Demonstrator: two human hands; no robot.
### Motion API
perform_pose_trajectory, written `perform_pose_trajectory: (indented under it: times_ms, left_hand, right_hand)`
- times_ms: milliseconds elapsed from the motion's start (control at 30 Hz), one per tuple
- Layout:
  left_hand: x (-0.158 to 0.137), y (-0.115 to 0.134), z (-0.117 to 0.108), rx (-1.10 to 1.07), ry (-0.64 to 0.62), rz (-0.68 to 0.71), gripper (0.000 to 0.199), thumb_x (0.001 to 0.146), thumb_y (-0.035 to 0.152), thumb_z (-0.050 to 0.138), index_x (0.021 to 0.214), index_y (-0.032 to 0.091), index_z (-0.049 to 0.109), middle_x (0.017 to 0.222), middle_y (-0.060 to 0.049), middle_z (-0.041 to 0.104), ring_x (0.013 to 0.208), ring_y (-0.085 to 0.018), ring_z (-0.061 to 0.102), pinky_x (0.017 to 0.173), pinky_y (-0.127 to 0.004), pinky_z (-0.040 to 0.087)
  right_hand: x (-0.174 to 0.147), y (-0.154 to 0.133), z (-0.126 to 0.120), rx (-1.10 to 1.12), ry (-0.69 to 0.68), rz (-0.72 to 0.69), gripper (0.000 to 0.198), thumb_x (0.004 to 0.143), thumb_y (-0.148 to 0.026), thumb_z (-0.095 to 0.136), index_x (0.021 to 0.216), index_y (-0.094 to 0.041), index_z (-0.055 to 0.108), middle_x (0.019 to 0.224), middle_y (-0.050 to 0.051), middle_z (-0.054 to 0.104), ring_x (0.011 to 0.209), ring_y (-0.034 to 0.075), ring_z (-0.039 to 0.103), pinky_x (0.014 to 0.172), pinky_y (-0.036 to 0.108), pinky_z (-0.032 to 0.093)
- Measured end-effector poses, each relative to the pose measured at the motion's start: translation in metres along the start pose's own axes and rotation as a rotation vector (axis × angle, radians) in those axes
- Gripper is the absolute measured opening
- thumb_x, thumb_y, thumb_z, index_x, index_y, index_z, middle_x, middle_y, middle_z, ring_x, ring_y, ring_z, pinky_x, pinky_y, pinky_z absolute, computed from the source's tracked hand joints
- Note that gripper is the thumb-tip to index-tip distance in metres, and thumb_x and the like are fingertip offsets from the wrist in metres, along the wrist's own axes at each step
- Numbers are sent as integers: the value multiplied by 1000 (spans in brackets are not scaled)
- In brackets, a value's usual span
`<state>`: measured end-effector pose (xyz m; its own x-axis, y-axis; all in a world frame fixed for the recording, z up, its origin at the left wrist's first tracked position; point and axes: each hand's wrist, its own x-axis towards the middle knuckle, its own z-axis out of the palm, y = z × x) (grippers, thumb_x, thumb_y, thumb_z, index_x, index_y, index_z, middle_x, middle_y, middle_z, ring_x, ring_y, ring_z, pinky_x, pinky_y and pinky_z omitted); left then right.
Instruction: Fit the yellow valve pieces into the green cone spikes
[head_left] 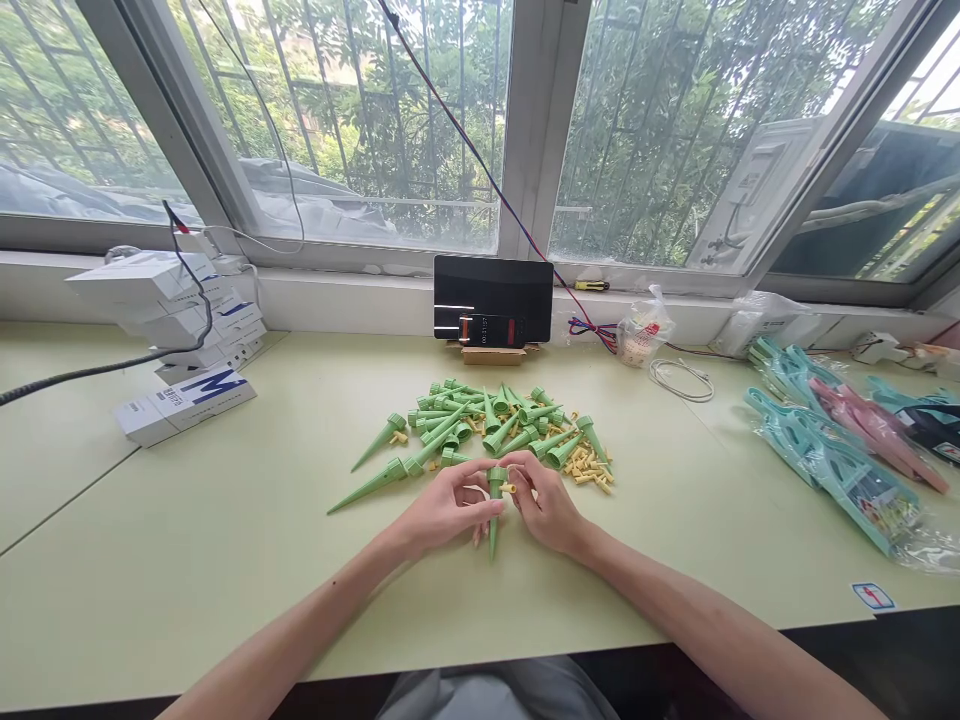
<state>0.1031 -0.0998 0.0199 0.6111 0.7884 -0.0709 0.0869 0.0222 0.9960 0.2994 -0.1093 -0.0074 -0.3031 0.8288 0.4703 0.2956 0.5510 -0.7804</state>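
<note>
A green plant watering spike [493, 530], tip down, is held upright in front of me. My left hand [452, 505] wraps round its upper part, with the thumb across the near side. From the side of its ribbed cap [496, 476] a small yellow valve [510, 489] sticks out to the right. The fingers of my right hand [541, 500] pinch at this valve, close against the cap; the fingertips are partly hidden. Just beyond both hands lies a heap of green spikes [491, 415] with caps. Loose yellow valves [589, 466] are scattered at the heap's right side.
A phone [493, 331] leans on a black tablet [517, 285] at the back of the table. White boxes [187, 405] are stacked at left. Bagged turquoise tools [840, 465] lie at right, near a coiled white cable [681, 381] and a plastic-wrapped cup [641, 335].
</note>
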Motion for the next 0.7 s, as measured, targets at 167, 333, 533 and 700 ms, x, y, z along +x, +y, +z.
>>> perform_pose_trajectory:
  times_ms: [167, 333, 533, 700]
  left_hand:
    - [0, 2, 1, 68, 4, 20, 50, 84, 42, 72, 126, 22, 54, 79, 3, 55, 60, -12, 61, 52, -24, 52]
    - [-1, 2, 2, 85, 14, 30, 49, 84, 42, 72, 125, 23, 53, 77, 4, 53, 59, -12, 61, 52, -24, 52]
    - [0, -1, 3, -55, 3, 46, 48, 84, 38, 74, 119, 23, 45, 85, 1, 61, 61, -13, 66, 57, -27, 55]
    - [1, 1, 4, -174, -2, 79, 42, 83, 38, 74, 111, 21, 47, 88, -2, 67, 72, -20, 72, 70, -36, 60]
  right_hand:
    - [-1, 2, 1, -33, -12, -54, 21, 104, -28, 35, 113, -20, 53, 68, -4, 48, 54, 12, 39, 55, 25, 33]
    - [-1, 1, 1, -50, -29, -68, 24, 105, -30, 34, 113, -19, 53, 66, -4, 48, 53, 12, 39, 54, 25, 33]
    - [1, 0, -1, -33, -16, -31, 23, 104, -29, 34, 112, -19, 52, 63, -4, 44, 52, 12, 37, 53, 25, 32]
    - [2, 0, -2, 10, -3, 35, 21, 104, -29, 34, 112, -20, 51, 62, -5, 44, 49, 12, 35, 50, 24, 31]
